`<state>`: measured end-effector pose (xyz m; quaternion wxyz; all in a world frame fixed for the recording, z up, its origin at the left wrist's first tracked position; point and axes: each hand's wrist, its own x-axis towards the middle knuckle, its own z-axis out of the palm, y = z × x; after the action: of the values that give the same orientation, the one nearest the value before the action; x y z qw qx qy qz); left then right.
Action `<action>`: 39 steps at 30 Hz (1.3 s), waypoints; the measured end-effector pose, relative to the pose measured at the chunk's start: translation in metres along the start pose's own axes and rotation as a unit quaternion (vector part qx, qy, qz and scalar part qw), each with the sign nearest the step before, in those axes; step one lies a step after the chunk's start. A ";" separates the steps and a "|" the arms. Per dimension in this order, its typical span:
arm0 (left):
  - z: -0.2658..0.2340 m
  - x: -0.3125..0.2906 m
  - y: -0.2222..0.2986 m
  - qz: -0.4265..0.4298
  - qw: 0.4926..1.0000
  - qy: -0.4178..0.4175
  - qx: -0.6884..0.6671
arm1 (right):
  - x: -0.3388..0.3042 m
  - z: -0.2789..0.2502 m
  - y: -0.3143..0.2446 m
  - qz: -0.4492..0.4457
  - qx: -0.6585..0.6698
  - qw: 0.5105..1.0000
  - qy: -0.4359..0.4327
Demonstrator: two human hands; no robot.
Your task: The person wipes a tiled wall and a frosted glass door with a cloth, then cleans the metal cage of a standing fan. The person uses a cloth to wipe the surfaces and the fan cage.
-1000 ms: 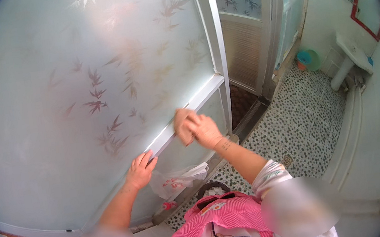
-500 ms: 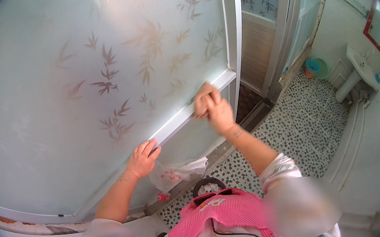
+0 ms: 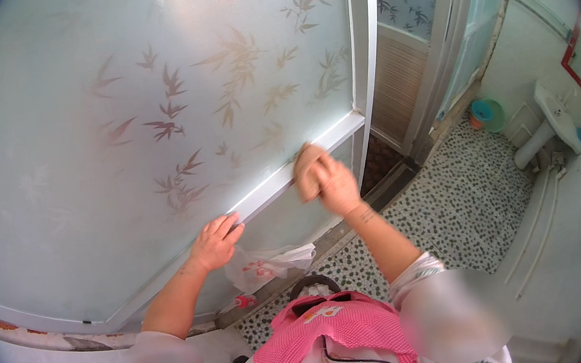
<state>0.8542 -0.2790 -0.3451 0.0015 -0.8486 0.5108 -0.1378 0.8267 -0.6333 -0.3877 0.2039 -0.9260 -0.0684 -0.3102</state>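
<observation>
cloth (image 3: pixel 307 173) sits against the rail (image 3: pixel 269 188), gripped in your right hand's (image 3: pixel 339 188) fingers; the rail runs near left to far right, this hand nearer its far end. your left hand (image 3: pixel 214 246) rests on it, fingers extended, gripping nothing. bag (image 3: pixel 261 267) near; bucket (image 3: pixel 481 111) and basin (image 3: pixel 498 122) far right, contents unclear.

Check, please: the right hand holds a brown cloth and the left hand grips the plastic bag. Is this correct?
No: the head view shows the left hand on the rail, not the plastic bag. The right hand holds the brown cloth.
</observation>
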 end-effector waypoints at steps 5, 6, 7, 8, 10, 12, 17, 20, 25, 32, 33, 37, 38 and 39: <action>0.000 0.003 0.003 -0.012 1.000 0.008 0.023 | 0.020 -0.025 0.079 0.104 -0.073 0.992 0.027; 0.001 0.003 0.003 -0.010 0.999 0.015 0.029 | 0.020 -0.023 0.079 0.116 -0.074 0.990 0.030; 0.001 0.004 0.003 -0.011 0.999 0.012 0.030 | 0.021 -0.019 0.076 0.127 -0.076 0.988 0.032; 0.001 0.005 0.003 -0.012 0.999 0.008 0.030 | 0.020 -0.014 0.072 0.139 -0.079 0.987 0.034; 0.000 0.006 0.004 -0.012 1.000 0.007 0.027 | 0.017 -0.004 0.054 0.132 -0.057 0.989 0.031; -0.001 0.005 0.005 -0.011 1.000 0.008 0.020 | 0.009 0.006 0.021 0.099 -0.021 0.995 0.013; -0.001 0.007 0.003 -0.003 0.999 0.012 0.032 | -0.015 0.021 -0.073 0.010 0.071 0.996 -0.055; 0.001 0.005 0.002 -0.003 0.999 0.011 0.035 | -0.020 0.031 -0.088 -0.025 0.078 0.996 -0.018; -0.005 0.004 0.004 -0.010 1.000 0.012 0.023 | -0.002 0.005 -0.030 -0.041 0.029 0.998 -0.040; -0.010 0.004 0.008 -0.029 0.999 -0.034 0.013 | 0.015 -0.016 0.054 0.096 -0.066 0.993 0.018; -0.009 0.003 0.009 -0.031 0.999 -0.037 0.012 | 0.016 -0.015 0.051 0.112 -0.069 0.991 0.001; -0.008 0.002 0.006 -0.017 1.000 -0.015 -0.008 | 0.012 -0.004 0.001 0.123 -0.038 0.992 -0.011; -0.009 0.002 0.006 -0.014 1.000 -0.009 -0.013 | 0.007 0.002 -0.017 0.112 -0.029 0.993 -0.018; -0.011 0.002 0.005 -0.012 1.000 -0.004 -0.014 | 0.004 0.008 -0.036 0.098 -0.018 0.995 -0.024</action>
<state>0.8480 -0.2818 -0.3347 -0.0097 -0.8549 0.5029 -0.1270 0.8251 -0.5977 -0.3789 0.2152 -0.9388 0.0236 -0.2677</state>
